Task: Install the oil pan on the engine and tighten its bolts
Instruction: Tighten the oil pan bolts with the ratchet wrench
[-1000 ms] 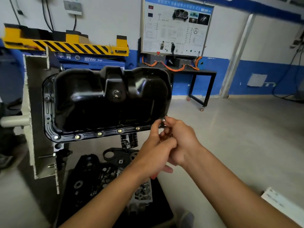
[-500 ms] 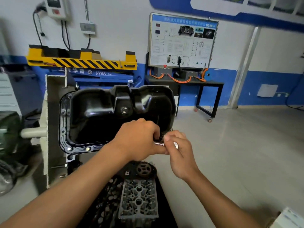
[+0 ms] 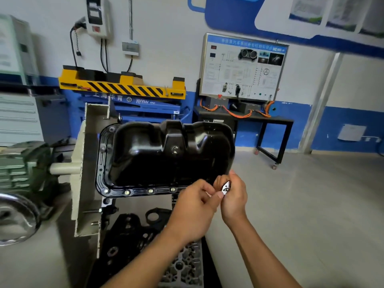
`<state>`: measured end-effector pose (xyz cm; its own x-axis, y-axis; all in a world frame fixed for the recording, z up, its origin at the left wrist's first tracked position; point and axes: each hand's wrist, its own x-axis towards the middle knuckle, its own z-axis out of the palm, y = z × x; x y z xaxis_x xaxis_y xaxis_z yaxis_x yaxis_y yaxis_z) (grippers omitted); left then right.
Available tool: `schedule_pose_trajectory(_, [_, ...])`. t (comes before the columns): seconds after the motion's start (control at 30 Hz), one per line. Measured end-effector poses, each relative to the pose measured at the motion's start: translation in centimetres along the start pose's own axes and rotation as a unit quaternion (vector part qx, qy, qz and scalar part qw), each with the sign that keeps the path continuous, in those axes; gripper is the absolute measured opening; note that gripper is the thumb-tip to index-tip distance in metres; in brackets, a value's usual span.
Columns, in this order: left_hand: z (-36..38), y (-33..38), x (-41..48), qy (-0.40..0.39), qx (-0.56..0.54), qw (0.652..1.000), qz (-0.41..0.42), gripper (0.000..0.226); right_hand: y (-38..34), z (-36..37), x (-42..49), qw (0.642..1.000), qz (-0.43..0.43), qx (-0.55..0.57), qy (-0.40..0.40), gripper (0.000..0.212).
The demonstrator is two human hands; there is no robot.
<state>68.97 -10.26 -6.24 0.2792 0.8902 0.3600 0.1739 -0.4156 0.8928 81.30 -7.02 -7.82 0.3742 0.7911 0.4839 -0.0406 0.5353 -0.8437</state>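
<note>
Two hands meet just below the centre of the frame. My right hand (image 3: 235,197) curls round a small shiny metal piece (image 3: 226,187); tool or bolt, I cannot tell. My left hand (image 3: 193,210) pinches its lower edge with thumb and forefinger. Just up and left sits the glossy black steel oil pan (image 3: 166,154), its long axis running left to right. Four bright bolts (image 3: 150,191) line its lower flange. Its lower right corner, nearest my right hand, likely comes next.
</note>
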Motion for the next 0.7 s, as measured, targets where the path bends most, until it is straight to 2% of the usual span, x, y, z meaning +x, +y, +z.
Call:
schedule_pose_trajectory(0.07, [-2.8, 0.8, 1.9, -0.016, 0.173, 0.981, 0.089, 0.028, -0.1, 0.0, -0.1, 0.999, -0.025, -0.034, -0.028, 0.052])
schedule_pose_trajectory(0.17, [-5.8, 3.3, 4.6, -0.136, 0.378, 0.885, 0.235, 0.034, -0.2, -0.1, -0.2, 0.994, -0.053, -0.073, -0.060, 0.065])
schedule_pose_trajectory(0.23, [-6.6, 4.5, 6.0, -0.199, 0.440, 0.822, 0.302, 0.035, -0.3, -0.4, -0.3, 0.991, -0.055, -0.085, -0.092, 0.066])
schedule_pose_trajectory(0.3, [-6.9, 4.5, 6.6, -0.216, 0.454, 0.798, 0.333, 0.036, -0.3, -0.7, -0.3, 0.988, -0.045, -0.086, -0.124, 0.064])
schedule_pose_trajectory(0.37, [-6.8, 3.3, 6.2, -0.205, 0.416, 0.828, 0.315, 0.032, -0.4, -0.9, -0.4, 0.986, -0.017, -0.075, -0.145, 0.061])
schedule_pose_trajectory(0.43, [-6.4, 1.5, 4.8, -0.187, 0.321, 0.895, 0.249, 0.031, -0.8, -0.7, -0.5, 0.986, -0.004, -0.070, -0.153, 0.060])
schedule_pose_trajectory(0.5, [-5.0, -0.2, 2.6, -0.145, 0.188, 0.959, 0.155, 0.034, -1.0, -0.1, -0.6, 0.989, -0.011, -0.076, -0.129, 0.059])
schedule_pose_trajectory(0.53, [-3.9, -0.9, 1.3, -0.113, 0.123, 0.980, 0.106, 0.036, -1.0, 0.3, -0.6, 0.991, -0.014, -0.079, -0.106, 0.057])
schedule_pose_trajectory(0.6, [-1.3, -1.7, -0.9, -0.054, 0.016, 0.998, 0.025, 0.041, -0.8, 1.2, -0.6, 0.997, -0.009, -0.072, -0.041, 0.049])
schedule_pose_trajectory(0.7, [1.5, -1.9, -2.7, 0.017, -0.086, 0.995, -0.038, 0.046, -0.3, 1.6, -1.0, 0.999, -0.003, -0.032, 0.017, 0.044])
